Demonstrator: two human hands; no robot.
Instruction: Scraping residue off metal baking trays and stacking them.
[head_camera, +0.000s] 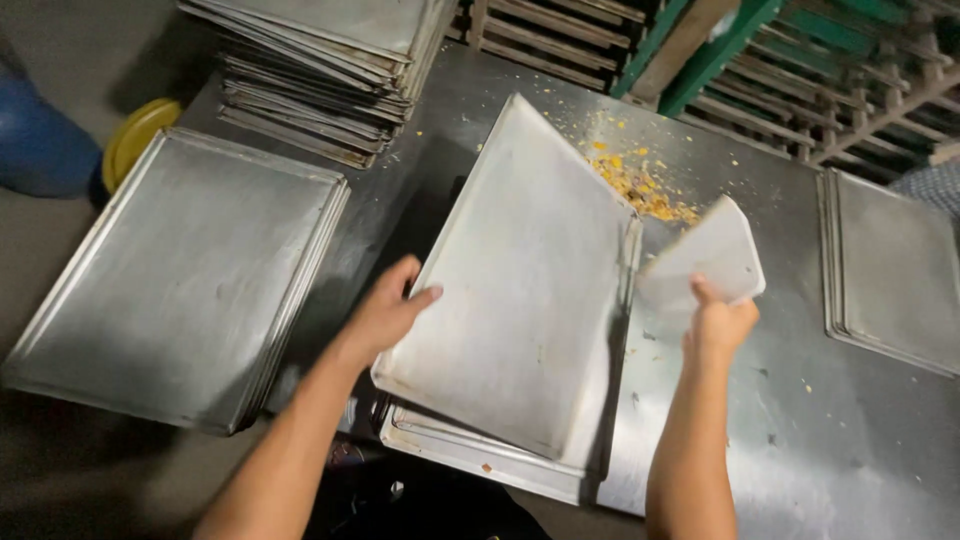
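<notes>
The left hand (385, 312) grips the left edge of a metal tray (520, 290), which is tilted up above another tray (470, 455) on the worktop (800, 440). The right hand (722, 325), just right of the tray, is closed on a white scraper (705, 262). Beyond the scraper lie yellow crumbs (640, 185). Far beyond the left hand stands a tray stack (320, 70).

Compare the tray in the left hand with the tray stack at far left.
The tilted tray is raised on one edge, gripped by the left hand; the left stack lies flat and untouched. The tilted tray is single, resting above another tray; the left stack holds several. Yellow crumbs lie beside the tilted tray, none by the left stack. Both are rectangular, dull metal and rimmed.
</notes>
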